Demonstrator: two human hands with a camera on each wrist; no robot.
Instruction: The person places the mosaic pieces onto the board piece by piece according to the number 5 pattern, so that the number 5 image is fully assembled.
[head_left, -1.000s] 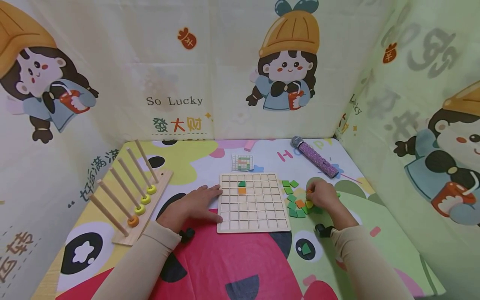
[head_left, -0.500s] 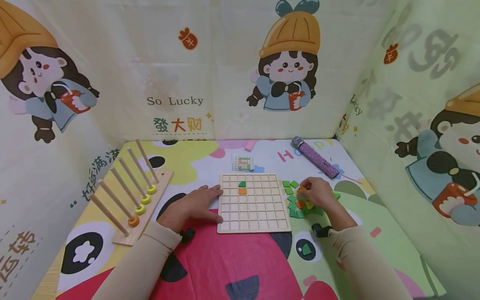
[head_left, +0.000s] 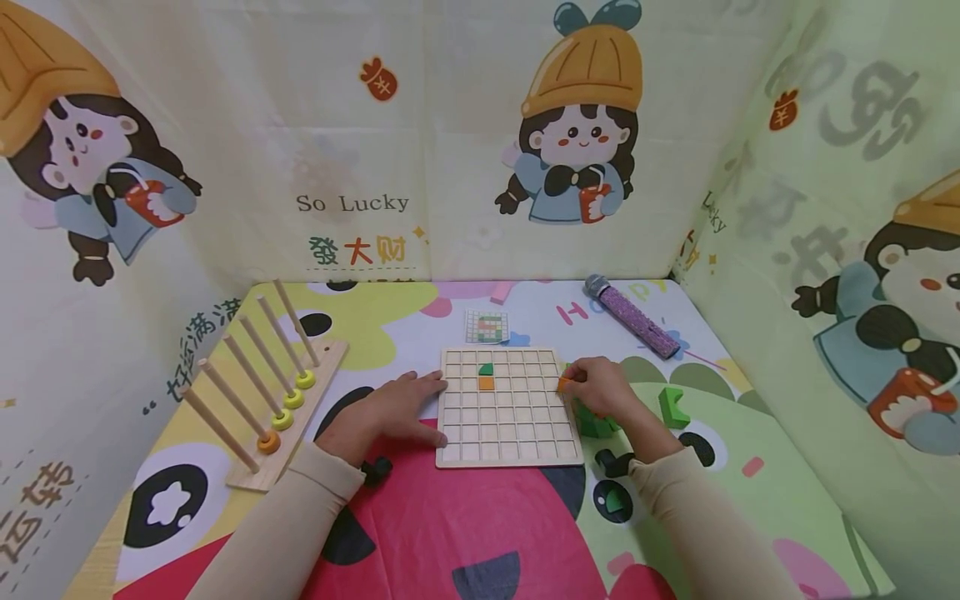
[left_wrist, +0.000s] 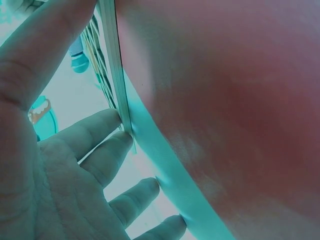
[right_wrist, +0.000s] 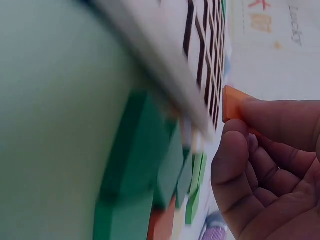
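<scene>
A wooden grid board (head_left: 510, 424) lies mid-table, holding a green piece (head_left: 486, 369) with an orange square (head_left: 487, 383) directly below it. My left hand (head_left: 386, 414) rests against the board's left edge, fingers spread; in the left wrist view fingertips of the left hand (left_wrist: 75, 165) touch the board's edge (left_wrist: 120, 75). At the board's right edge, my right hand (head_left: 606, 388) pinches an orange tile (head_left: 564, 383); the right wrist view shows this orange tile (right_wrist: 235, 102) between thumb and finger. Green tiles (head_left: 592, 423) lie partly hidden under the right hand.
A small pattern card (head_left: 487, 327) lies behind the board. At the left stands a peg rack (head_left: 296, 416) with yellow and orange rings. A purple microphone (head_left: 637, 322) lies at the back right, and a green notched block (head_left: 673, 407) is right of the right hand.
My right hand has moved left from the loose tiles to the board's right edge, carrying an orange tile. The left hand has stayed against the board.
</scene>
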